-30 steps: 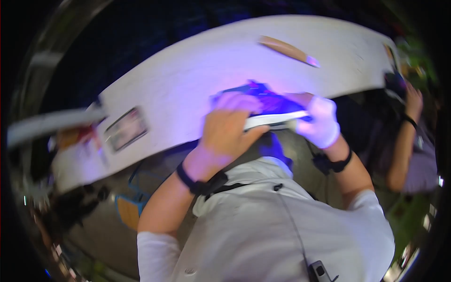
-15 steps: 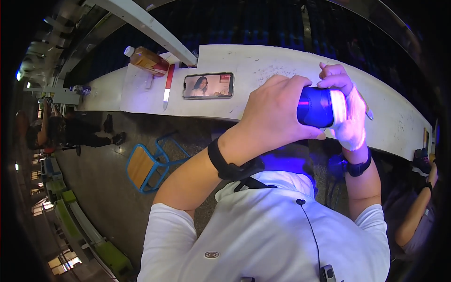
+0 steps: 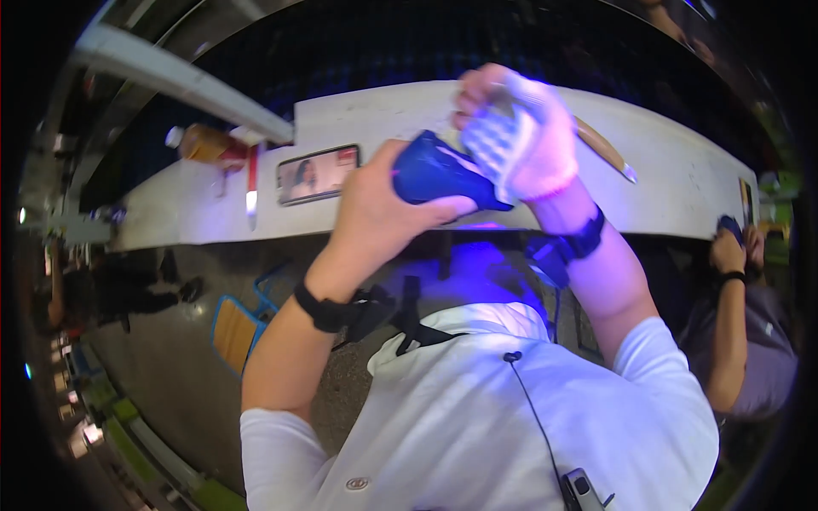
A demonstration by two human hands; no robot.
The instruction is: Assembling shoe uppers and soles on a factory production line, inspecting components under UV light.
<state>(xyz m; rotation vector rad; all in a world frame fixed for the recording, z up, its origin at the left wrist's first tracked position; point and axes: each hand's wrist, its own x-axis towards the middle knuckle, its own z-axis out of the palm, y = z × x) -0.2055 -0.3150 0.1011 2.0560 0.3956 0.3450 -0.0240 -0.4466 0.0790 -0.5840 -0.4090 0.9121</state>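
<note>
My left hand (image 3: pixel 375 200) is wrapped around a dark blue shoe (image 3: pixel 433 175), held above the table's front edge with the thumb along its near side. My right hand (image 3: pixel 545 140), in a pale glove that leaves the fingertips bare, is closed on a blue-and-white checked cloth (image 3: pixel 498 145). Cloth and hand are at the shoe's right side; whether the cloth presses on it I cannot tell, as motion blurs them. Violet light falls on the right hand and the shoe.
On the white table (image 3: pixel 366 115) lie a phone (image 3: pixel 319 175), a red-handled blade (image 3: pixel 252 183), a drink bottle (image 3: pixel 204 146) and a wooden-handled tool (image 3: pixel 605 149). A metal post (image 3: pixel 183 81) stands at left. A blue-framed stool (image 3: pixel 234 332) is below; a co-worker (image 3: pixel 737 341) sits at right.
The shoe has moved left and tilted in my left hand. My right hand has come off the shoe's end and moved left and up, the checked cloth now showing in it.
</note>
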